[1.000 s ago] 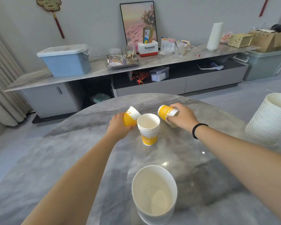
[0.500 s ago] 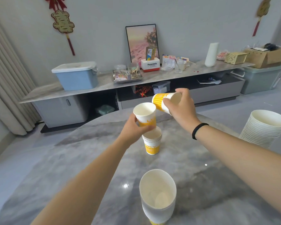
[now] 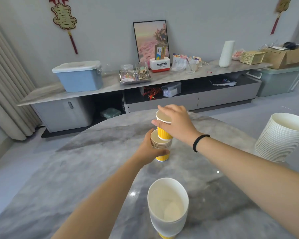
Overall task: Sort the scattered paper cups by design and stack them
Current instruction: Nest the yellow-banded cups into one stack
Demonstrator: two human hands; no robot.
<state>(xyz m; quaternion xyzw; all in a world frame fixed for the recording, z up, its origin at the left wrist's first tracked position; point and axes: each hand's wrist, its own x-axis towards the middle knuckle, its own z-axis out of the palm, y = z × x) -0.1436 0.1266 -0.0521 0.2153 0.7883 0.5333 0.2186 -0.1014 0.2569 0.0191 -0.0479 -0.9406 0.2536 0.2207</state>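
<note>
**Caller:** Yellow stripes dead centre. What's my left hand (image 3: 148, 150) doing?

**Operator:** I've got its fingers curled round the yellow stack (image 3: 161, 147), thumb across the front near the base. That pins the stack to the marble table (image 3: 93, 152) so it shouldn't tip when the next one drops in.

**Caller:** And just above those fingers?

**Operator:** One yellow striped cup (image 3: 163, 128), upright, its base already nosing into the stack's top rim. My right hand (image 3: 177, 124) pinches it near the rim, thumb on the near side, fingers spread over the mouth, I reckon to push it down straight.

**Caller:** Anything else?

**Operator:** Well short of both hands, a pale stack (image 3: 167, 207) stands close to me. Far right of my right fingers, tall white bowls (image 3: 281, 137), separate.
</note>
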